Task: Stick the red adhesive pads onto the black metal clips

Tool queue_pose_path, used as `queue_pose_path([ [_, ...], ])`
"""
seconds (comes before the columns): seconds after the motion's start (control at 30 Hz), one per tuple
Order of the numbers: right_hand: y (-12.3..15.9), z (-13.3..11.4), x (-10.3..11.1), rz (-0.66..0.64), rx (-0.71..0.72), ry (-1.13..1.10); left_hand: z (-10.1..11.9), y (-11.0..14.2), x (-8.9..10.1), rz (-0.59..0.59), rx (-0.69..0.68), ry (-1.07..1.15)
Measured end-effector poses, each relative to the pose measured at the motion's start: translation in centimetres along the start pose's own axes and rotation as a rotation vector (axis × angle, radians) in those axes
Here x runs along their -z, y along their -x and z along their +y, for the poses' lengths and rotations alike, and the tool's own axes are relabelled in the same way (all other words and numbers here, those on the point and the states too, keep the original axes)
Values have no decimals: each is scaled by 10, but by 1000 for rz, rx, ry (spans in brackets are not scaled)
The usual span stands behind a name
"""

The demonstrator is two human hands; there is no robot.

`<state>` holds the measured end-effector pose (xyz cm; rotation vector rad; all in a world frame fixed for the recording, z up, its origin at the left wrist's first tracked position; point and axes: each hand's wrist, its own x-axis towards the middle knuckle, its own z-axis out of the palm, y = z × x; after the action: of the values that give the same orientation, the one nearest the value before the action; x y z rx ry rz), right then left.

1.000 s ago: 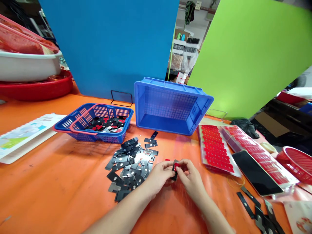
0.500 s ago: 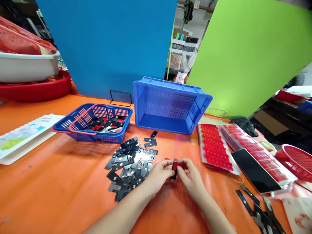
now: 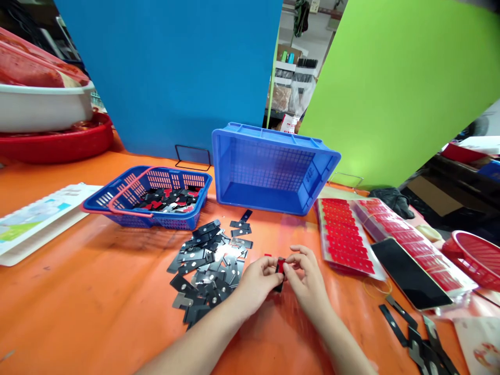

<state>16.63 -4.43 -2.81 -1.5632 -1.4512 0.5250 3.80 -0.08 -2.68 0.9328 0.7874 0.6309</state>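
Observation:
My left hand (image 3: 255, 281) pinches a small flat black plate (image 3: 278, 287) between thumb and fingers, in front of me above the table. A red patch (image 3: 280, 266) lies on the upper part of this plate. My right hand (image 3: 307, 273) is closed on the plate's right edge, thumb and index finger at the red patch, the other fingers curled loosely above. A bit of red shows just behind my left fingers. To the left of my hands lies a loose pile of black flat plates (image 3: 207, 268), some with shiny silver faces.
Behind the pile, a blue basket (image 3: 175, 221) with a pink handle holds black and red pieces. A blue crate (image 3: 273, 205) lies on its side. At right are sheets of red patches (image 3: 346, 234), a phone (image 3: 412, 273) and several dark metal strips (image 3: 392, 325).
My right fingers have lifted and loosened slightly over the plate, with the thumb still at the red patch. My left hand keeps its grip. The view has shifted a little.

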Motion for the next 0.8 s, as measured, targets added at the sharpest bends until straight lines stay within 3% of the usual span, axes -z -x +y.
queue_pose_path([
  [0.23,-2,6,-3,-39,-123,-98,-5,0,0,-4,19,-47],
  [0.8,0,-3,-3,16,-129,-10,-11,0,0,-31,12,-59],
])
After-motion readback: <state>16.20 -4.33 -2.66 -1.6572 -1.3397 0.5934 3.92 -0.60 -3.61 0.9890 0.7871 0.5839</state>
